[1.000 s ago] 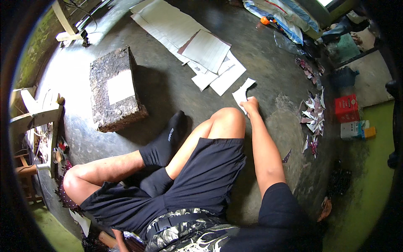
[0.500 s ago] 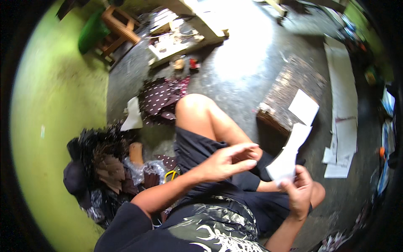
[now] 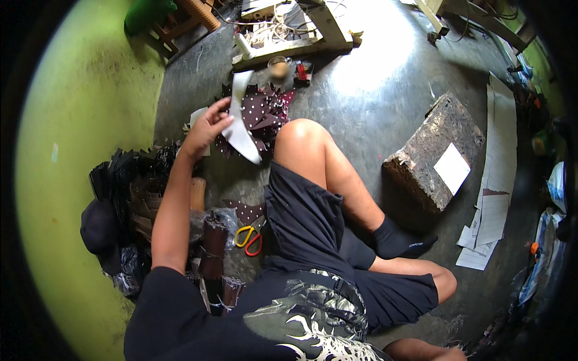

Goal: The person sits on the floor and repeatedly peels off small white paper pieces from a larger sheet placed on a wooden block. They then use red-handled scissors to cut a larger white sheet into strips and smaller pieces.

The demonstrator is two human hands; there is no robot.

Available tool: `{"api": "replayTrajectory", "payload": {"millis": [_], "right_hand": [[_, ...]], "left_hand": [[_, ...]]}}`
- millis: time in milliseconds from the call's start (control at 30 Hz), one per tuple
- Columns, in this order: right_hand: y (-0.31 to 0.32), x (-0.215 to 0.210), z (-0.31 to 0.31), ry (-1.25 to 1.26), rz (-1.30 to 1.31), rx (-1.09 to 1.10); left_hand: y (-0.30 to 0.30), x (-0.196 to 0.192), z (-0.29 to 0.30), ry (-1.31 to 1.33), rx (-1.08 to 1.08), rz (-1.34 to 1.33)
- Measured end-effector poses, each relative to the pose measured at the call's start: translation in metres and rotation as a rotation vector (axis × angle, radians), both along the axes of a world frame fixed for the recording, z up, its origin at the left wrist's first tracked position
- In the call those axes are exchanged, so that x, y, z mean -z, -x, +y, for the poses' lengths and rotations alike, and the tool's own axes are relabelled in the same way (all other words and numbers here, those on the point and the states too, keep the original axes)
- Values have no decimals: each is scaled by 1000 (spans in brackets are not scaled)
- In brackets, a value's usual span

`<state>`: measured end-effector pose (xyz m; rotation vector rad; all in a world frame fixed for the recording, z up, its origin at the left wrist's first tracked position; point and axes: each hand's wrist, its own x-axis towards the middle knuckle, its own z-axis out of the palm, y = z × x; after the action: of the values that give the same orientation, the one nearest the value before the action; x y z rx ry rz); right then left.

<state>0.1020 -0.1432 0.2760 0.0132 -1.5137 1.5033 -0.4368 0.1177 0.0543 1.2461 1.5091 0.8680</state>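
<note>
While left hand (image 3: 205, 129) grips white paper piece (image 3: 241, 123) — white label (image 3: 452, 168) on stone block (image 3: 430, 150); right hand unseen.

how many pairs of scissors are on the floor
1. The scissors, with yellow and red handles, lie on the floor beside the person's left thigh, next to a clear plastic bag. More could be hidden under the piles of dark material.

Your left hand (image 3: 205, 129) grips a matt white paper cutout (image 3: 241, 120); just beyond lies dotted maroon sheet material (image 3: 262, 111) on the glossy concrete floor (image 3: 373, 102).
</note>
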Motion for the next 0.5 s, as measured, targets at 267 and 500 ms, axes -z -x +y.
{"api": "replayTrajectory", "payload": {"millis": [267,500], "right_hand": [[1,-5,-35,-10,-97,-160],[-15,5,-21,-617,-198,-323]], "left_hand": [[-7,117,-137,-243,43,503],[-74,173,-262,57,181,992]]}}
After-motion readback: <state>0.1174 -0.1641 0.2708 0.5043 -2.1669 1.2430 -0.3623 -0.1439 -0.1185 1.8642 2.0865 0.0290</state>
